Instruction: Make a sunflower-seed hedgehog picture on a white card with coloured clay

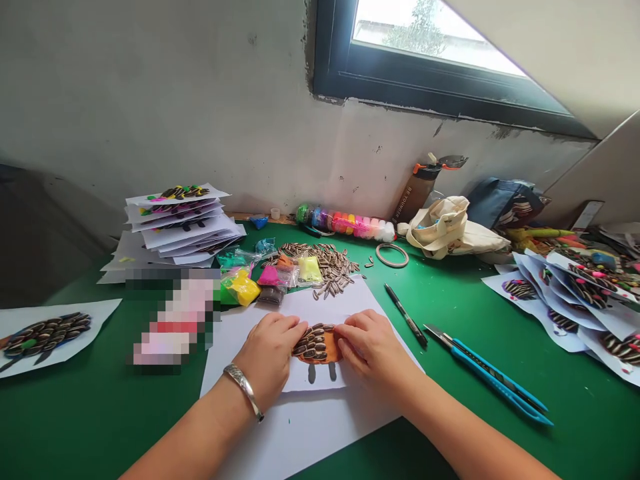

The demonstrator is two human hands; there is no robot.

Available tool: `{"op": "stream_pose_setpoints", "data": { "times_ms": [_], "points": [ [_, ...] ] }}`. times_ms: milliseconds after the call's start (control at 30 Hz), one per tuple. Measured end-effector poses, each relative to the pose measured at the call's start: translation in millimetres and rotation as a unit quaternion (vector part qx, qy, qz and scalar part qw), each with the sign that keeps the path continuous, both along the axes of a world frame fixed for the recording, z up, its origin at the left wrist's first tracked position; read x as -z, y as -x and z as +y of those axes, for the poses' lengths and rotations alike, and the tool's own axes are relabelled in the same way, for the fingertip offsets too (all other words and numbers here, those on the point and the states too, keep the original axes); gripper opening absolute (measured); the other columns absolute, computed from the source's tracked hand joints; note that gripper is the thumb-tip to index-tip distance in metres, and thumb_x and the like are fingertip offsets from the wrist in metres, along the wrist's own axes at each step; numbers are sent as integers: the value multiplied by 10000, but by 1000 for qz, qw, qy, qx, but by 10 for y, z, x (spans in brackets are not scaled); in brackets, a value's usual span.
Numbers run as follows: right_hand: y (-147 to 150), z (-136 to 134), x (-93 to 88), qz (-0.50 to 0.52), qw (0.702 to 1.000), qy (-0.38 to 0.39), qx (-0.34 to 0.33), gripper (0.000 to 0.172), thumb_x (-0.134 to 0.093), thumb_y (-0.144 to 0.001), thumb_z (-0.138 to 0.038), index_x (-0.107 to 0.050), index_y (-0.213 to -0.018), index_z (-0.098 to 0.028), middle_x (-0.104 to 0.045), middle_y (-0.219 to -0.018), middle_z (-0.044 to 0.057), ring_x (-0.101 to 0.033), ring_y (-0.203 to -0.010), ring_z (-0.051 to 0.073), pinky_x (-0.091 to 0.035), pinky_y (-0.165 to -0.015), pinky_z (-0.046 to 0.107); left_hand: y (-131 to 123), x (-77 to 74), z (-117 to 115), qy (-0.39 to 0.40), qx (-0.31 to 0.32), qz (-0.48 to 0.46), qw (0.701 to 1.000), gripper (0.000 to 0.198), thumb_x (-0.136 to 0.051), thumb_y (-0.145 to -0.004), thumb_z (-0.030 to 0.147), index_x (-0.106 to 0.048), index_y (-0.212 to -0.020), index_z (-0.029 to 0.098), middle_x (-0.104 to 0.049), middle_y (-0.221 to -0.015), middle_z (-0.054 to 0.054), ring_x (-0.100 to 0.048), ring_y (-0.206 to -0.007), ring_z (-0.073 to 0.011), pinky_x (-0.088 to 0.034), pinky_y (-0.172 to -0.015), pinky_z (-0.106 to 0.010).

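On the green work table (100, 413), centre: one white paper sheet (320, 300) bearing an orange clay oval (323, 350) set with striped sunflower seeds (310, 341). Left hand (267, 353), silver bangle (243, 392) at wrist, and right hand (370, 350) lie close together, fingertips (300, 330) at either edge of the oval; grip or mere pressing cannot be told. Beyond: loose seeds (320, 267), coloured clay packets (277, 283). Right: blue-handled craft knife (485, 373), pen (406, 315).
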State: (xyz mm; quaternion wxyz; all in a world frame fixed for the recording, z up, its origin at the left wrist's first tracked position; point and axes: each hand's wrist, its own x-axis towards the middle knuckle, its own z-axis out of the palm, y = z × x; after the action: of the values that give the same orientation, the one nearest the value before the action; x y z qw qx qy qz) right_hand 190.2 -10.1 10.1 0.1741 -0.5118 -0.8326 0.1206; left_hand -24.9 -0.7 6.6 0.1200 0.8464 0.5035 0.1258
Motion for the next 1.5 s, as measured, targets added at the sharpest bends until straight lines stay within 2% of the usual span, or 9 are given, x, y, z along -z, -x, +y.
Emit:
{"op": "stream_pose_setpoints", "data": {
  "times_ms": [233,367,567,767,900,1033,1167,1233,1500],
  "points": [
    [-174,165,95,11,999,-32,42,228,-508,-844,-153,-679,-968,-238,-656,-915,48,-518,-865,194,-373,-783,318,6,-7,-5,-3,6,4,1000,526,-369,-738,-11,-601,-1173,171,-641,-1152,-76,-532,-1030,-243,-472,-885,-404],
    [-284,535,39,-102,989,-22,105,267,-451,-851,-117,-671,-973,-207,-654,-874,60,-535,-854,189,-373,-752,282,15,-7,-15,11,7,6,1000,527,-380,-725,-19,-593,-1175,153,-639,-1146,-89,-530,-1028,-253,-470,-863,-401],
    [-80,1007,-62,-174,981,-25,85,239,-457,-774,-33,-653,-841,-151,-619,-821,100,-539,-827,200,-360,-731,269,-2,-42,-26,30,0,11,999,510,-397,-722,-24,-601,-1151,159,-637,-1144,-84,-524,-1041,-256,-455,-875,-399],
    [72,1105,17,-195,977,-21,78,236,-464,-747,-9,-633,-846,-142,-613,-834,117,-559,-798,206,-380,-699,273,3,-33,-27,35,1,8,999,507,-380,-737,-25,-599,-1161,146,-625,-1165,-91,-507,-1050,-267,-451,-876,-420],
    [11,1027,-18,-162,982,-30,94,231,-446,-780,-36,-637,-848,-147,-612,-871,120,-564,-847,213,-398,-721,279,14,-19,-25,33,1,9,999,505,-387,-734,-23,-600,-1158,149,-622,-1171,-88,-501,-1061,-270,-447,-885,-419],
    [-111,672,-85,-98,991,-22,92,277,-382,-873,-114,-644,-922,-191,-643,-900,60,-590,-826,156,-426,-713,236,4,-29,-23,28,3,3,1000,479,-393,-734,-17,-619,-1114,165,-632,-1137,-82,-513,-1038,-262,-451,-880,-408],
    [-135,230,-23,168,981,71,61,211,-459,-871,-204,-652,-956,-209,-674,-773,7,-625,-717,144,-466,-666,231,-14,-36,-22,25,-4,-10,1000,448,-394,-750,-2,-633,-1086,174,-637,-1125,-82,-521,-1025,-263,-460,-867,-415],
    [-94,107,41,216,971,86,60,188,-484,-851,-188,-666,-886,-218,-679,-773,-2,-623,-717,149,-462,-652,236,-16,-31,-21,19,-5,-12,1000,434,-396,-764,9,-637,-1086,171,-640,-1126,-88,-524,-1026,-264,-464,-868,-414],
    [21,105,85,129,991,22,20,182,-501,-862,-150,-662,-871,-234,-665,-784,10,-574,-762,162,-413,-688,262,18,-2,-10,-10,12,-14,1000,407,-397,-785,14,-652,-1066,161,-662,-1084,-86,-545,-1005,-243,-468,-884,-383]
  ]
}}
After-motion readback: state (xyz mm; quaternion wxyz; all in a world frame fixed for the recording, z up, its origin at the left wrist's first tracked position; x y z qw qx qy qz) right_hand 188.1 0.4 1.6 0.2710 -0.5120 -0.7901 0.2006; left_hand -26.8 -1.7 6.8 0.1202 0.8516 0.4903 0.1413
